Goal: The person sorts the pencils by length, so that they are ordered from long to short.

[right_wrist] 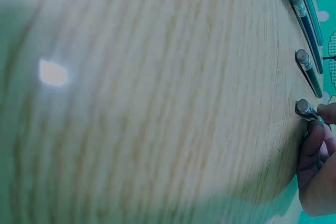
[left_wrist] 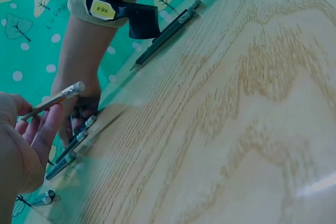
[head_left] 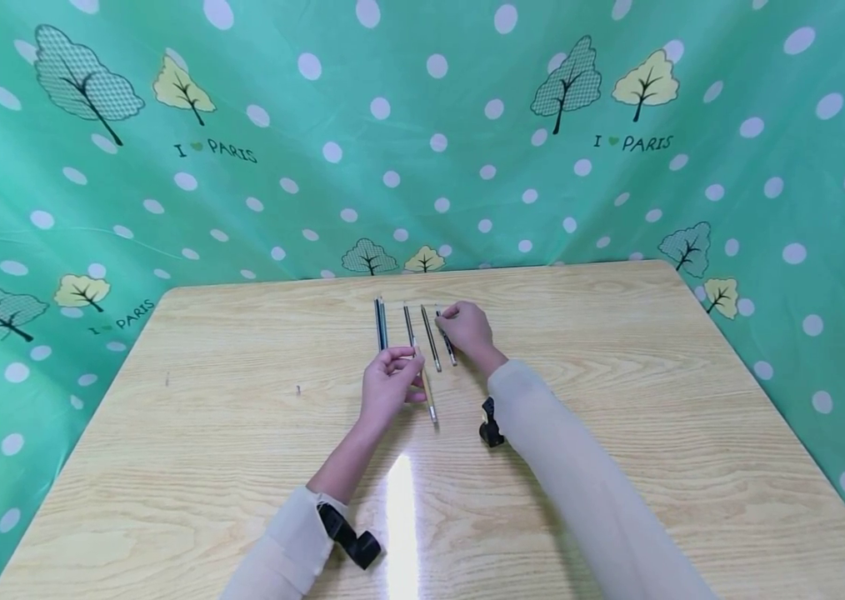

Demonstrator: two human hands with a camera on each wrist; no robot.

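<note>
My left hand (head_left: 387,383) pinches a light wood-coloured pencil (head_left: 428,396) between thumb and fingers, with its metal-banded eraser end towards me. In the left wrist view that pencil (left_wrist: 52,99) is raised above the table. My right hand (head_left: 467,329) pinches a dark pencil (head_left: 449,346) lying at the right of a row. The right wrist view shows its eraser end (right_wrist: 305,108) beside the fingertips. To its left lie a dark pencil (head_left: 432,337) and another dark pencil (head_left: 409,321). Further left, dark pencils (head_left: 381,325) lie side by side, partly behind my left hand.
The wooden table (head_left: 205,417) has a bright reflection near its front. A tiny dark speck (head_left: 298,389) lies left of my left hand. Green dotted cloth (head_left: 422,125) hangs behind and beside the table. In the left wrist view, more dark pencils (left_wrist: 167,35) lie near the right forearm.
</note>
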